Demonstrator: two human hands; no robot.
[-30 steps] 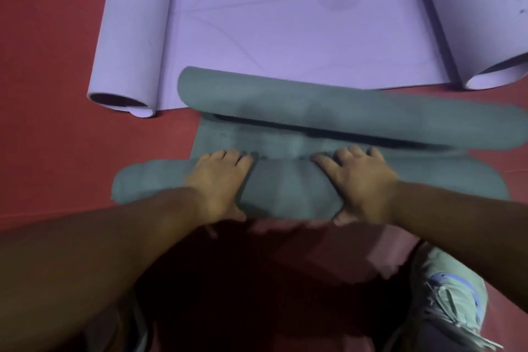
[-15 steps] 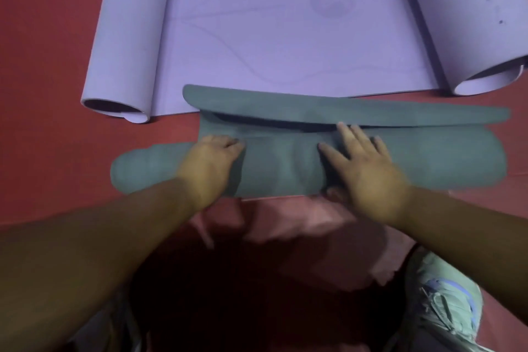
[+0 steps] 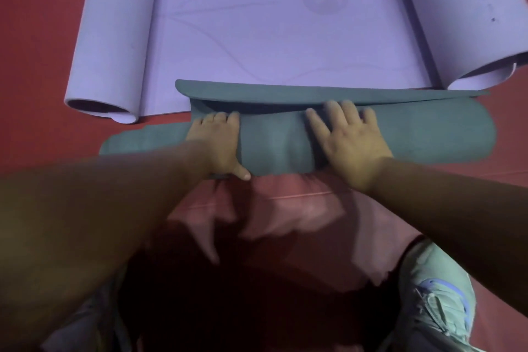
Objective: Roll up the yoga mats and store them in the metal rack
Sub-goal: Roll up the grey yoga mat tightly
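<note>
A grey-green yoga mat (image 3: 274, 146) lies rolled across the red floor in front of me, with only a narrow flap (image 3: 314, 93) left flat at its far side. My left hand (image 3: 217, 140) lies over the roll left of centre, fingers curled over its top and thumb at its near edge. Flat on the roll right of centre is my right hand (image 3: 347, 137), fingers spread and straight. Beyond it a lilac yoga mat (image 3: 274, 26) lies flat, both of its side edges curled up into loose rolls. No metal rack is in view.
The red floor (image 3: 34, 37) surrounds the mats. My light sneakers sit at the bottom, one at the right (image 3: 437, 303) and one at the left (image 3: 88, 323). My shadow darkens the floor near me.
The grey-green roll has moved away from me, taking up most of the flat strip. Both hands went forward with it, and the far flap has become narrower.
</note>
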